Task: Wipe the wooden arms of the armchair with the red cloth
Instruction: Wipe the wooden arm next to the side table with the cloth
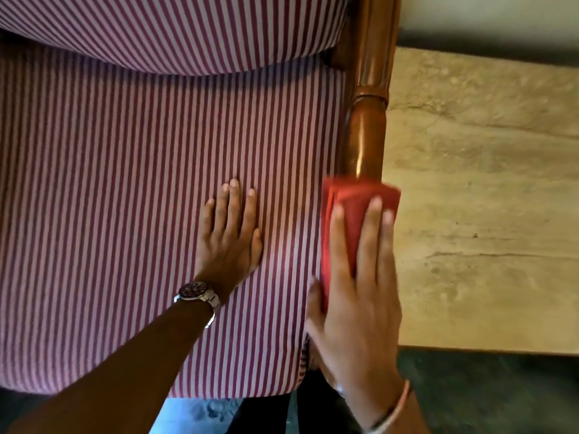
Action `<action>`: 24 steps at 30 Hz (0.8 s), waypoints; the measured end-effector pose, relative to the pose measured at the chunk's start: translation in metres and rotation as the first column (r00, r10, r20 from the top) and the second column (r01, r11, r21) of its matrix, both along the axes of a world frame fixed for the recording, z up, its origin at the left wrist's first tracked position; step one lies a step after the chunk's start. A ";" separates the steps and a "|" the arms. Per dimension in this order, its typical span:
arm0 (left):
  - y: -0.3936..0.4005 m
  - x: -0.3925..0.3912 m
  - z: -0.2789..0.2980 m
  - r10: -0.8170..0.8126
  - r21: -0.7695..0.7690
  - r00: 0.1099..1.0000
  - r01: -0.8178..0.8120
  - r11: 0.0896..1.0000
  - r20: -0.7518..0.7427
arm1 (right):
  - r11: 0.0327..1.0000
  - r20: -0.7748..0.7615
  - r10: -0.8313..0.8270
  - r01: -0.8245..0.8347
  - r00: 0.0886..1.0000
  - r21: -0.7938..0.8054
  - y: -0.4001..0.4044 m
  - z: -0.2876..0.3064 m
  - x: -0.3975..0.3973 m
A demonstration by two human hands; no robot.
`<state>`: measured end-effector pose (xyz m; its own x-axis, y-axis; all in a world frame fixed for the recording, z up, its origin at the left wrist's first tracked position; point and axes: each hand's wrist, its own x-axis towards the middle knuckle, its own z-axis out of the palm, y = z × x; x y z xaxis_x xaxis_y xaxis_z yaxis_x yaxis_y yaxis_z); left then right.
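The armchair's right wooden arm [365,133] is glossy brown and runs from the top of the view down the right side of the striped seat. A folded red cloth [354,198] lies over the near part of this arm. My right hand [360,296] presses flat on the cloth, fingers spread, thumb along the inner side of the arm. The near end of the arm is hidden under cloth and hand. My left hand [228,236], with a wristwatch, rests flat and open on the seat cushion [125,198], left of the arm. The other arm is out of view.
The red-and-white striped back cushion [172,29] fills the top left. To the right of the arm lies a beige stone floor [485,198] with a dark border [501,389] near me. My dark trouser legs stand below the seat's front edge.
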<state>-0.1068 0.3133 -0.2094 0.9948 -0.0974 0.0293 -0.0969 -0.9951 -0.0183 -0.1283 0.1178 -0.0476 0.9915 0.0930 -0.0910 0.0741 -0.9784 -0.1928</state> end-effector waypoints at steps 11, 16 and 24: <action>-0.004 0.004 0.006 0.004 -0.031 1.000 -0.004 0.999 -0.006 | 0.995 0.158 -0.047 0.060 0.986 -0.081 0.018 -0.006 0.178; -0.004 0.004 0.011 0.000 -0.048 1.000 -0.001 0.999 -0.021 | 1.000 0.055 -0.018 0.017 0.998 0.017 0.007 -0.007 0.042; -0.055 0.019 0.090 0.268 -0.774 0.900 -0.432 0.462 -0.343 | 0.443 -0.213 -0.414 0.400 0.885 0.802 -0.030 0.014 0.060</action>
<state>-0.0881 0.2581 -0.1192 0.9364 0.2460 -0.2504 0.3440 -0.5010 0.7941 -0.0684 0.0875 -0.0336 0.9364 -0.2971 -0.1870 -0.2801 -0.3109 -0.9082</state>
